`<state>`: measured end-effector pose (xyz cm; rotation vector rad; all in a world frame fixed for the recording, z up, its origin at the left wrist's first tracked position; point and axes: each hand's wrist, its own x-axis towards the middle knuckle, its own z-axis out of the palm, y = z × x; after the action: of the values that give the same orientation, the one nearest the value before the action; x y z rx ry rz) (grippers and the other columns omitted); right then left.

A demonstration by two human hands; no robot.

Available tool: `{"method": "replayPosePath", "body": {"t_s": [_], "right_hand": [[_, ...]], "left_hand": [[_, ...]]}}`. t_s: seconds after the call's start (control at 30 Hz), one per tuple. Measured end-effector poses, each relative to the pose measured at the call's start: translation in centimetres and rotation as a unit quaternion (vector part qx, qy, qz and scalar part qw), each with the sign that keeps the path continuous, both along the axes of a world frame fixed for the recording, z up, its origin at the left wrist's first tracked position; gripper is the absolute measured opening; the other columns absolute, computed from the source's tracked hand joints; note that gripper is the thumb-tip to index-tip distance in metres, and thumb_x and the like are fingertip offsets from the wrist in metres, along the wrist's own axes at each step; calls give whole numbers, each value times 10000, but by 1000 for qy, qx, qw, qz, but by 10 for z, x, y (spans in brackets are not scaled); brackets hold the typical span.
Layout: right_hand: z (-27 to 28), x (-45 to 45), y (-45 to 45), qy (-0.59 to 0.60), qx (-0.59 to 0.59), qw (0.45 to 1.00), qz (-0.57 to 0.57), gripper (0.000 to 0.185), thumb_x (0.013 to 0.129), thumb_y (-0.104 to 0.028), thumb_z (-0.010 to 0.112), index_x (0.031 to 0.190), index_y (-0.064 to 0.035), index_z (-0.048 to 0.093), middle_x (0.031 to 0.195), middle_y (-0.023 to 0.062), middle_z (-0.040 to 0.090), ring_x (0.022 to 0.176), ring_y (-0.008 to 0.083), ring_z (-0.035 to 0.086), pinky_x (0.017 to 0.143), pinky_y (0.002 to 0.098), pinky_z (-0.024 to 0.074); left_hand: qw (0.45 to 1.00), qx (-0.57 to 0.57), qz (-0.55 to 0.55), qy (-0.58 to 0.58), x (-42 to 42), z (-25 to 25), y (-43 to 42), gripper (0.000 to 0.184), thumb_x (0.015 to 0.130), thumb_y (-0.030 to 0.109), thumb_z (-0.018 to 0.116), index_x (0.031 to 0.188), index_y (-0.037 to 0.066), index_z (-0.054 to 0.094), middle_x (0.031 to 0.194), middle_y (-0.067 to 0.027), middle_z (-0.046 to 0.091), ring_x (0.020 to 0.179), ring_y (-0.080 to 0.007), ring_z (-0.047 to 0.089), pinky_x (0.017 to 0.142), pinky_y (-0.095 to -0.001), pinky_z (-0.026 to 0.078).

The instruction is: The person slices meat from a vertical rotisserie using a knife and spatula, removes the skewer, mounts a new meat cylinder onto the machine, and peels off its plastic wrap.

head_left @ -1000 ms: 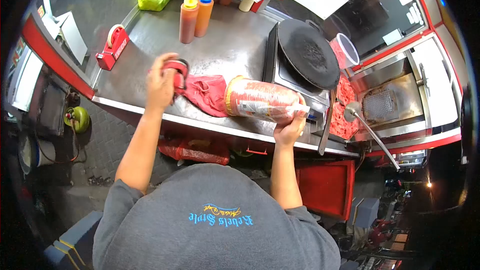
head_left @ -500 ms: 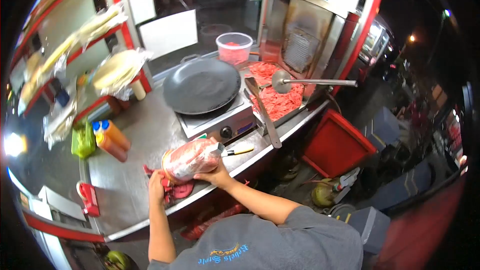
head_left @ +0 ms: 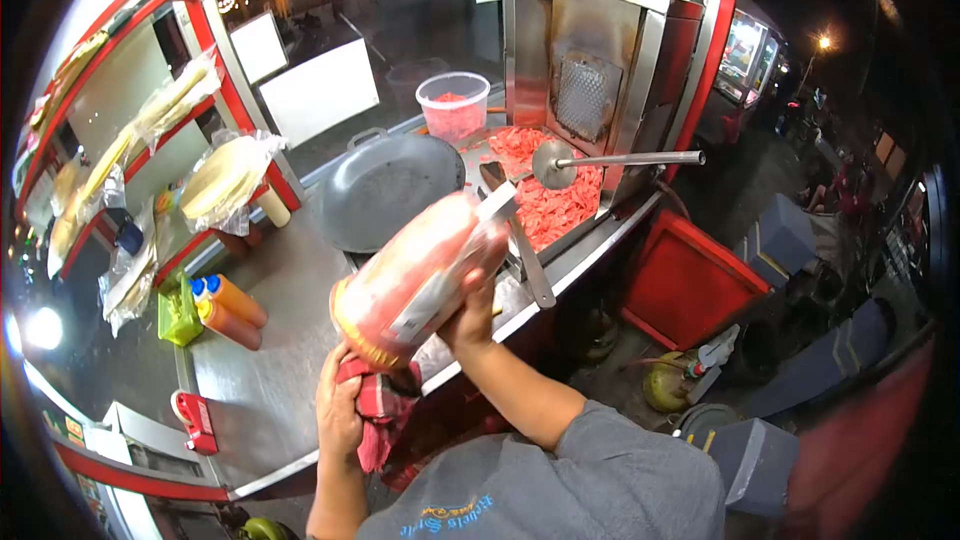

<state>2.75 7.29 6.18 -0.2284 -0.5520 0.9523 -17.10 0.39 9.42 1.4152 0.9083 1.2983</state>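
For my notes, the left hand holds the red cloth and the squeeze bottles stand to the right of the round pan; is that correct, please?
Not quite: the head view shows the squeeze bottles to the left of the round pan; the left hand does hold the red cloth.

The stall is brightly lit, with dull glare on the metal desk (head_left: 245,380) and a soft sheen on the dark pan (head_left: 385,190). A white light (head_left: 43,330) flares at the far left; a small orange lamp (head_left: 824,43) glows against the dark upper right. Wide-lens distortion bends the outer frames, and black vignetting swallows the corners. The plastic-wrapped pack (head_left: 410,275) looks slightly blurred.
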Motion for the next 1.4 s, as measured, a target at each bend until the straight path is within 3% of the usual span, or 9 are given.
{"method": "replayPosePath", "body": {"t_s": [0.1, 0.17, 0.27, 0.4, 0.5, 0.57, 0.63, 0.77, 1.4], "right_hand": [[49, 27, -40, 58, -115, 991, 23, 993, 881, -796, 554, 1572, -131, 297, 1500, 143, 436, 1364, 342, 463, 1142, 523, 404], [67, 51, -61, 68, -122, 989, -42, 968, 904, -824, 462, 1568, -135, 319, 1520, 133, 445, 1363, 352, 472, 1156, 526, 391], [81, 89, -94, 63, -38, 987, -142, 870, 984, -757, 376, 1587, -132, 323, 1597, 102, 378, 1434, 302, 392, 1216, 485, 302], [116, 127, -141, 83, -38, 914, -394, 873, 982, -748, 403, 1588, -124, 323, 1618, 102, 355, 1464, 303, 373, 1216, 477, 302], [137, 161, -151, 86, 42, 832, -547, 867, 976, -714, 462, 1555, -79, 352, 1580, 137, 401, 1426, 321, 430, 1190, 514, 339], [138, 193, -158, 7, 81, 793, -604, 822, 983, -685, 477, 1529, -78, 379, 1532, 144, 450, 1387, 336, 473, 1160, 532, 381], [140, 222, -159, -39, 120, 781, -612, 775, 977, -617, 552, 1497, -64, 395, 1463, 150, 504, 1337, 341, 519, 1114, 538, 444], [163, 252, -146, -108, 150, 711, -678, 658, 985, -447, 622, 1465, -49, 412, 1419, 158, 529, 1291, 315, 561, 1083, 507, 487], [182, 272, -116, -133, 142, 687, -701, 636, 964, -308, 682, 1478, -43, 419, 1444, 153, 521, 1281, 293, 571, 1046, 483, 518]], "left_hand": [[999, 35, -17, -11, 21, 9, 3, 506, 913, 234, 456, 1309, -60, 566, 1241, -145, 630, 1146, -214, 607, 1035, -332, 452], [997, 27, -39, -58, 27, 2, 13, 468, 934, 193, 432, 1310, -46, 575, 1244, -140, 635, 1145, -211, 608, 1039, -336, 454], [990, 85, 97, -56, 11, -49, 50, 398, 996, 133, 408, 1325, -38, 554, 1277, -135, 621, 1160, -219, 609, 1055, -347, 458], [959, 129, 242, -67, -23, -94, 71, 350, 1004, 93, 438, 1302, -18, 583, 1394, -143, 533, 1267, -251, 545, 1102, -393, 434], [932, 164, 154, 284, -41, -146, 74, 326, 953, 98, 550, 1261, 34, 636, 1434, -184, 481, 1337, -320, 482, 1133, -451, 397], [906, 131, 21, 402, -28, -151, 54, 335, 893, 125, 656, 1223, 75, 676, 1450, -226, 443, 1361, -406, 432, 1151, -498, 359], [856, 184, 39, 482, -13, -148, 34, 373, 872, 198, 737, 1229, 105, 687, 1448, -199, 454, 1327, -436, 452, 1129, -503, 372], [872, 165, 88, 452, -14, -167, 54, 266, 910, 141, 695, 1173, 96, 704, 1416, -186, 490, 1296, -410, 483, 1098, -499, 393], [875, 167, 142, 432, -10, -176, 59, 332, 907, 8, 638, 1229, 87, 670, 1435, -197, 481, 1320, -424, 474, 1112, -508, 383]]}}
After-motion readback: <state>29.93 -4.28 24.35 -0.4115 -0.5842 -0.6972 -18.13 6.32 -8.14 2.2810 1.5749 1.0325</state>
